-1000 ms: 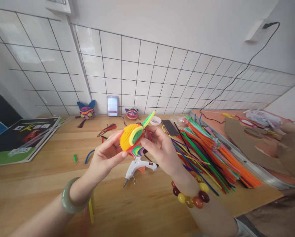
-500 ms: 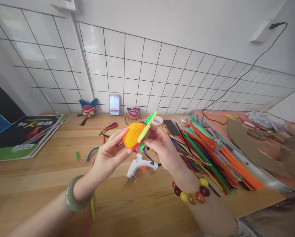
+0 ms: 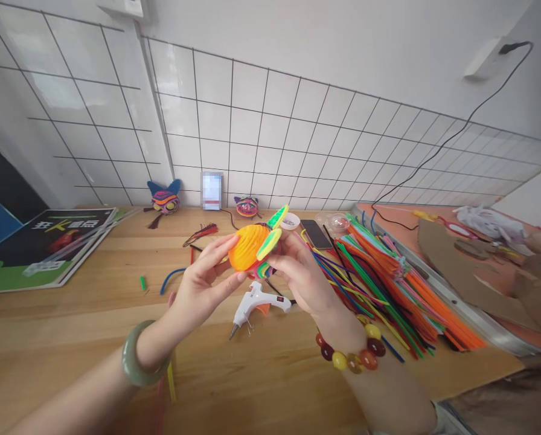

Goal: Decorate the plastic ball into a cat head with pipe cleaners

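Observation:
Between both hands, above the table, is a pipe-cleaner animal head (image 3: 247, 249) with a ridged orange-yellow back and two green ears edged in yellow. My left hand (image 3: 209, 273) grips its orange side with thumb and fingers. On the other side, my right hand (image 3: 300, 269) pinches it near the ears and the multicoloured face; part of that face is hidden by the fingers. Just below the hands, a white glue gun (image 3: 256, 305) lies on the wooden table, its nozzle pointing down and left.
Bundled pipe cleaners (image 3: 388, 284) spread over the right side beside a dark phone (image 3: 314, 234). Two finished heads, one blue-eared (image 3: 164, 196) and one smaller (image 3: 247, 206), stand along the wall near a lit phone (image 3: 212, 191). Magazines (image 3: 48, 241) lie left; cardboard (image 3: 474, 272) lies right.
The held head has turned slightly, so the near green ear shows more of its face. Both hands keep their grip, and the whole view has shifted a little.

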`<action>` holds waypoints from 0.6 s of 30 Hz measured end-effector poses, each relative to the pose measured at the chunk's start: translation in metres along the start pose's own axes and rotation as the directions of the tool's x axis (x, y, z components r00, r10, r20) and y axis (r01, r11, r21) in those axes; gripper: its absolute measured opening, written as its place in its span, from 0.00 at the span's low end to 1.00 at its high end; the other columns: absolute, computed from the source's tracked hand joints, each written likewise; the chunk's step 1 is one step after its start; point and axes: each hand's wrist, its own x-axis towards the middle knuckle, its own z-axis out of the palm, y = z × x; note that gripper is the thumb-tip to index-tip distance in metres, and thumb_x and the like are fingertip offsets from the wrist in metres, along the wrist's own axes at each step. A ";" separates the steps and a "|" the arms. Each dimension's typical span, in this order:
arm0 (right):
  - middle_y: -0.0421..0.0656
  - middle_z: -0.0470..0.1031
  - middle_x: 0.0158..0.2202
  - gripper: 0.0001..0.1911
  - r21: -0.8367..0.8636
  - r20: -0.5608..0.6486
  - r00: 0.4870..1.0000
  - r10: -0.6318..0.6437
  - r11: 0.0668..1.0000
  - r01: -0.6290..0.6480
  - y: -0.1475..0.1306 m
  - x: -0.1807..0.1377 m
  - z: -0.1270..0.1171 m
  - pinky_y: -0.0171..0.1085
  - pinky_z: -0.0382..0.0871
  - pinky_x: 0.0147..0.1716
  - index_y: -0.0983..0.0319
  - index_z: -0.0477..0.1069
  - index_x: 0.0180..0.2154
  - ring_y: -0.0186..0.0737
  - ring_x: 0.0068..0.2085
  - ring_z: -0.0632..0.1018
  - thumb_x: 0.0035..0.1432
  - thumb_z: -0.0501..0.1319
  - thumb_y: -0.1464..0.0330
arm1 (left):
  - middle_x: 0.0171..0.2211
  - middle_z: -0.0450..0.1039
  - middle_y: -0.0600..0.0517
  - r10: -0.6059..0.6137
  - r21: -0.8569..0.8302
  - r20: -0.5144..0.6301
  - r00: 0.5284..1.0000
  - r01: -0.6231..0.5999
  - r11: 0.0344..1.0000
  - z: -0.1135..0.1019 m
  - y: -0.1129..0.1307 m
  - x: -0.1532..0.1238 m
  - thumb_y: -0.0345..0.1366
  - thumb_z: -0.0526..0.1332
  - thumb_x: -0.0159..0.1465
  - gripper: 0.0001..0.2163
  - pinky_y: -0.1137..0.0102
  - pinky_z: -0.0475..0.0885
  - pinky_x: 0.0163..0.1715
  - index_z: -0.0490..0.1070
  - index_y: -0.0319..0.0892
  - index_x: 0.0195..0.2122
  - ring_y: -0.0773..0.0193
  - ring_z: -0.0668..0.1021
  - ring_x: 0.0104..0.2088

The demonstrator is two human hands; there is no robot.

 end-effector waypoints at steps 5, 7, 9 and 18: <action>0.45 0.78 0.46 0.18 0.030 -0.003 1.000 0.024 0.999 -0.023 0.002 0.001 0.001 0.43 0.76 0.37 0.57 0.65 0.45 0.46 0.44 0.79 0.52 0.63 0.65 | 0.62 0.65 0.48 0.054 0.084 0.008 0.999 -0.054 0.995 0.001 0.002 -0.002 0.29 0.69 0.60 0.26 0.56 0.75 0.57 0.73 0.59 0.59 0.49 0.70 0.63; 0.46 0.78 0.47 0.18 0.038 -0.001 1.000 0.024 0.999 -0.024 0.003 0.001 0.001 0.44 0.76 0.38 0.57 0.65 0.46 0.46 0.46 0.79 0.52 0.62 0.64 | 0.62 0.66 0.48 0.056 0.093 0.012 0.998 -0.057 0.994 0.002 0.003 -0.002 0.30 0.69 0.61 0.26 0.56 0.75 0.57 0.72 0.59 0.59 0.50 0.70 0.63; 0.46 0.77 0.49 0.19 0.046 -0.002 1.000 0.022 0.999 -0.022 0.004 0.001 0.002 0.45 0.77 0.40 0.57 0.65 0.46 0.47 0.47 0.79 0.52 0.62 0.64 | 0.63 0.65 0.48 0.048 0.093 0.011 0.999 -0.049 0.994 0.002 0.003 -0.002 0.30 0.68 0.61 0.26 0.56 0.75 0.57 0.72 0.59 0.59 0.49 0.69 0.63; 0.45 0.77 0.47 0.20 0.136 -0.019 1.000 0.020 0.990 -0.018 0.007 0.002 0.004 0.42 0.75 0.40 0.58 0.67 0.48 0.45 0.47 0.78 0.52 0.65 0.66 | 0.64 0.64 0.49 0.020 0.034 0.015 1.000 -0.021 0.999 0.001 -0.002 -0.002 0.30 0.68 0.62 0.26 0.59 0.75 0.58 0.72 0.59 0.59 0.51 0.69 0.64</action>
